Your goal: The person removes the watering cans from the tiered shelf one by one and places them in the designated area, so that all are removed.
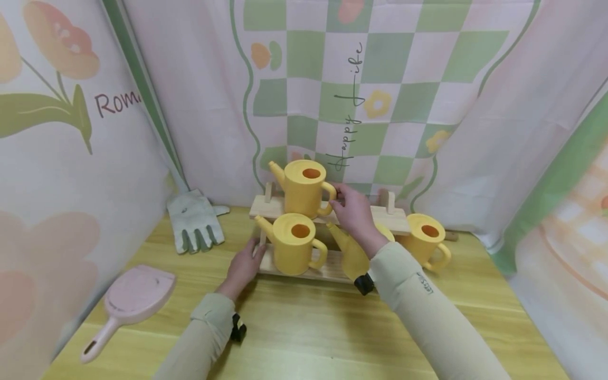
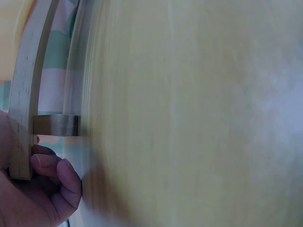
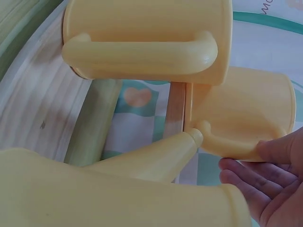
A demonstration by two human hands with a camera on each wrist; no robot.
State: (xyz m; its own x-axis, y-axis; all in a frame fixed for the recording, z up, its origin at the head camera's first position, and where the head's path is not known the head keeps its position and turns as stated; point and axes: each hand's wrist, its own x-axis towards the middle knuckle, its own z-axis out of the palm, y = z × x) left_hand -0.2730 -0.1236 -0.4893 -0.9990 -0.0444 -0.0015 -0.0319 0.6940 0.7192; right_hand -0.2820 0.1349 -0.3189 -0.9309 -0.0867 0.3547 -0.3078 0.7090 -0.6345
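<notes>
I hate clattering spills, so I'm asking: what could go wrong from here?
The right hand holds the upper watering can by its handle; a tug might tip it.
The right sleeve overlaps the lower right can in the head view and might knock it.
The left hand grips the wooden rack; a jerk could unsettle the cans on it.

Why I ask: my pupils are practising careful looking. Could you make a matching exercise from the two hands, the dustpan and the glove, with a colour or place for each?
Things
1. Left hand
2. Right hand
3. Dustpan
4. Glove

Colours and places
A. Pink
B. Whitish
C. At the end of the wooden rack
D. At the handle of the topmost watering can

Pairs: 1-C, 2-D, 3-A, 4-B
</notes>
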